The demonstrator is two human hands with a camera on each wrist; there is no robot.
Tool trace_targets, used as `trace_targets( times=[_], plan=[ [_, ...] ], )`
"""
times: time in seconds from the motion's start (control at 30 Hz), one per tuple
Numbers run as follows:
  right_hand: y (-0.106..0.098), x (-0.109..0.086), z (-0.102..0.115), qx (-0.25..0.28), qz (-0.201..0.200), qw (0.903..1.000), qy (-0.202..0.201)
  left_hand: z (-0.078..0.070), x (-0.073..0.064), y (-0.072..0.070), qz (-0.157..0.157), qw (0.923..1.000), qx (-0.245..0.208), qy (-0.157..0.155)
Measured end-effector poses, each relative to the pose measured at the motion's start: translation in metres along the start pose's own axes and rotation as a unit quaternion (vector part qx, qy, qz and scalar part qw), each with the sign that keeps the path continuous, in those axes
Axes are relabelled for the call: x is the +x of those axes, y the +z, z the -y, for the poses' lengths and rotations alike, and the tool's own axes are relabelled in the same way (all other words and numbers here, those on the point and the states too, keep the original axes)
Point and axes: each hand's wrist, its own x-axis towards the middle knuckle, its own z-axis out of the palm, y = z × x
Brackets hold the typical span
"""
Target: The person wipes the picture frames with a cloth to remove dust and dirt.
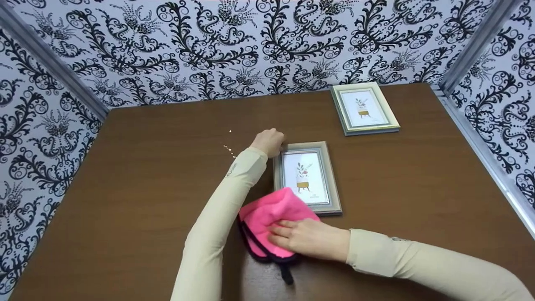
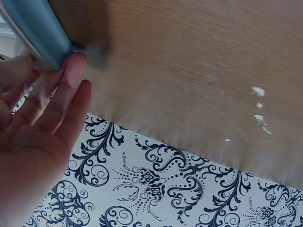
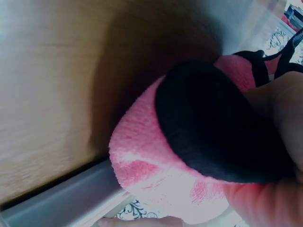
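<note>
A picture frame point(image 1: 333, 188) with a potted-plant print lies face up on the brown table. My left hand point(image 1: 268, 142) grips its upper left corner; in the left wrist view the fingertips point(image 2: 75, 66) are at the frame's blue-grey edge point(image 2: 40, 28). My right hand point(image 1: 307, 237) holds a pink plush cloth point(image 1: 271, 209) with black trim against the frame's lower left corner, covering that corner. In the right wrist view the cloth point(image 3: 142, 142) bunches over the frame's side point(image 3: 66, 196), its black edging turned toward the hand.
A second, similar picture frame point(image 1: 363, 108) lies at the back right of the table point(image 1: 146, 188). White flecks point(image 1: 229, 149) are scattered left of the left hand. Patterned walls point(image 1: 209, 50) with grey metal corner strips enclose the back and sides.
</note>
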Motion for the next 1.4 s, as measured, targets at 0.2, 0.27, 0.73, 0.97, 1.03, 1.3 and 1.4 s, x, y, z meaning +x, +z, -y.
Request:
trace_targets(
  times=[0.2, 0.27, 0.73, 0.97, 1.03, 1.3, 1.4],
  plan=[
    [-0.004, -0.023, -0.009, 0.074, -0.008, 0.9971, 0.012, 0.0, 0.002, 0.006, 0.004, 0.9996, -0.002, 0.029],
    [-0.004, -0.037, -0.013, 0.101, -0.027, 0.9943, 0.017, 0.001, 0.002, 0.007, 0.002, 0.9994, 0.004, 0.033],
    [0.0, -0.128, -0.026, 0.17, -0.116, 0.975, 0.083, 0.007, -0.001, 0.002, 0.005, 0.9992, 0.03, 0.026],
    [-0.016, -0.112, -0.025, 0.129, -0.134, 0.9797, 0.076, 0.007, 0.0, 0.002, -0.011, 0.9992, 0.028, 0.026],
    [-0.02, -0.1, -0.027, 0.119, -0.144, 0.9801, 0.069, 0.007, 0.001, 0.002, -0.012, 0.9994, 0.024, 0.023],
    [-0.015, -0.044, -0.035, 0.088, -0.034, 0.9934, 0.066, 0.007, 0.005, 0.0, 0.01, 0.9998, 0.016, 0.011],
    [-0.01, -0.029, -0.041, 0.093, 0.026, 0.9931, 0.067, 0.006, 0.005, 0.0, 0.025, 0.9995, 0.018, 0.008]
  ],
)
